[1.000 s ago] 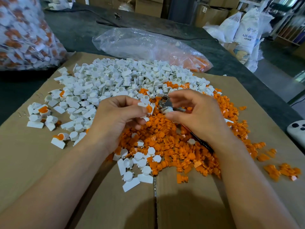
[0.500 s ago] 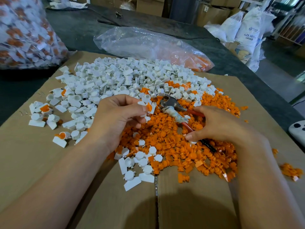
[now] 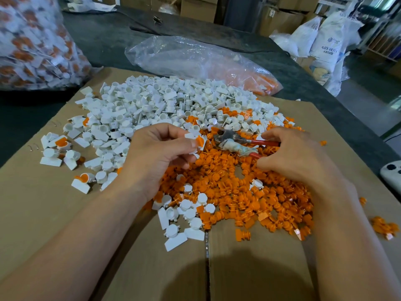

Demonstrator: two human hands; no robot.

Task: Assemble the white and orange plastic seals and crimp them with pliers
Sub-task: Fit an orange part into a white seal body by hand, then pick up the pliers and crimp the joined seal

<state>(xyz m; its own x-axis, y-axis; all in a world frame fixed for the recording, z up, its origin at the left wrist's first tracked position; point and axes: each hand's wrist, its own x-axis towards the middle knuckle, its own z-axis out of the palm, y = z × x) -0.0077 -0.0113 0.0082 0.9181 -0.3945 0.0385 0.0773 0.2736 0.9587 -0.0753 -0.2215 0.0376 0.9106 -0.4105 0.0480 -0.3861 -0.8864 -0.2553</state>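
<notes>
My left hand [image 3: 156,157] pinches a white seal with an orange insert [image 3: 198,142] between thumb and fingers. My right hand [image 3: 293,157] grips the red handles of the pliers [image 3: 236,142]; the metal jaws point left toward the seal, a small gap apart from it. One handle is wrapped in dirty cloth. A heap of white seal bodies [image 3: 165,105] lies behind the hands, and a heap of orange inserts [image 3: 238,192] lies under and in front of them. Several assembled seals [image 3: 63,144] lie at the left.
All of it sits on flattened cardboard [image 3: 249,268] on a dark table. A clear plastic bag [image 3: 195,59] lies behind the piles, a full bag of seals [image 3: 32,44] at far left. A white controller [image 3: 390,174] sits at the right edge.
My right hand slid back from the pliers' head to the red handles and turned the jaws toward the seal. My left hand kept holding the seal in place.
</notes>
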